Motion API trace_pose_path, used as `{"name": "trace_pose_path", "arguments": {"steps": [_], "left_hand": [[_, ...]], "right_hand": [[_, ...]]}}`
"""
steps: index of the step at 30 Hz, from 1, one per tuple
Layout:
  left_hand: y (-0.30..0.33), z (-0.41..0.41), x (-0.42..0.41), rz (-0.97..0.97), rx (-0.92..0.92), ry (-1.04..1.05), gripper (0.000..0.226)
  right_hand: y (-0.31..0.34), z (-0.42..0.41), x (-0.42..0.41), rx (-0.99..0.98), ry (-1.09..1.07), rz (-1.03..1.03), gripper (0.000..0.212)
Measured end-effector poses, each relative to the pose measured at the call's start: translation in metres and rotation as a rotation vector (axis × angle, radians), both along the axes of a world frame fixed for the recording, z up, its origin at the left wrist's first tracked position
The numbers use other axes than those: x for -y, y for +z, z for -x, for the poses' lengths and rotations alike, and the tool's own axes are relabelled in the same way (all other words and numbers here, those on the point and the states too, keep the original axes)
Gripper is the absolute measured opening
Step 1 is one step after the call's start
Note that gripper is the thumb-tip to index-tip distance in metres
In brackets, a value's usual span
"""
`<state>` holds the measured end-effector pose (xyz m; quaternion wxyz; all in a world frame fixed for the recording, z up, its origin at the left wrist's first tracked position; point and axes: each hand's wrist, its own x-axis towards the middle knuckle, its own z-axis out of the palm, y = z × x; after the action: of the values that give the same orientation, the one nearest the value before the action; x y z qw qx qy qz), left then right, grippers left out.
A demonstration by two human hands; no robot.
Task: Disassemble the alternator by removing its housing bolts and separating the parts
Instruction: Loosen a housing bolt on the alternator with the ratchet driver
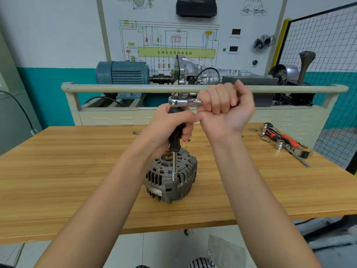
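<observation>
A grey alternator (172, 176) stands on end near the middle of a wooden workbench (77, 171), its vented housing facing up and a small label on its near side. No box, tray or bin shows on the bench; the tools lie loose on the wood.

A slim chrome socket (174, 176) sits upright on the housing rim at about 6 o'clock on the alternator's top face, with a thin steel shaft rising from it into a black extension handle (175, 136). The left hand (170, 122) is wrapped around that black handle — fingers curled tight, thumb across the front — and holds it vertical. On top of the handle sits the chrome head of a ratchet wrench (182, 101), its handle running out toward 3 o'clock. The right hand (224, 105) grips that handle in a full fist, knuckles toward the camera, with a bit of red grip showing past the far side of the fist. The two hands touch where the left thumb meets the heel of the right.

At about 2 o'clock from the alternator, near the bench's far right corner, lie spare tools (284, 141) — red-and-black handles, a loose socket and a flat metal piece. Beyond the bench stands a training rig with a blue motor (123, 72) and a wiring diagram board (173, 41).
</observation>
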<state>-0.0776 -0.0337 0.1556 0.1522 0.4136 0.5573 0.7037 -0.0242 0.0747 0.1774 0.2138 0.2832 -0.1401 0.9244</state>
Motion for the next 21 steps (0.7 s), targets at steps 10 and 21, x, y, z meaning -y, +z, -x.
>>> {"name": "trace_pose_path", "arguments": {"steps": [10, 21], "left_hand": [[-0.001, 0.001, -0.007, 0.043, 0.077, -0.066, 0.049], [-0.006, -0.012, -0.016, -0.082, 0.087, 0.431, 0.033]], "right_hand": [[0.004, 0.013, -0.021, 0.261, 0.173, 0.191, 0.043], [-0.007, -0.028, 0.055, -0.162, -0.793, -0.207, 0.036]]}}
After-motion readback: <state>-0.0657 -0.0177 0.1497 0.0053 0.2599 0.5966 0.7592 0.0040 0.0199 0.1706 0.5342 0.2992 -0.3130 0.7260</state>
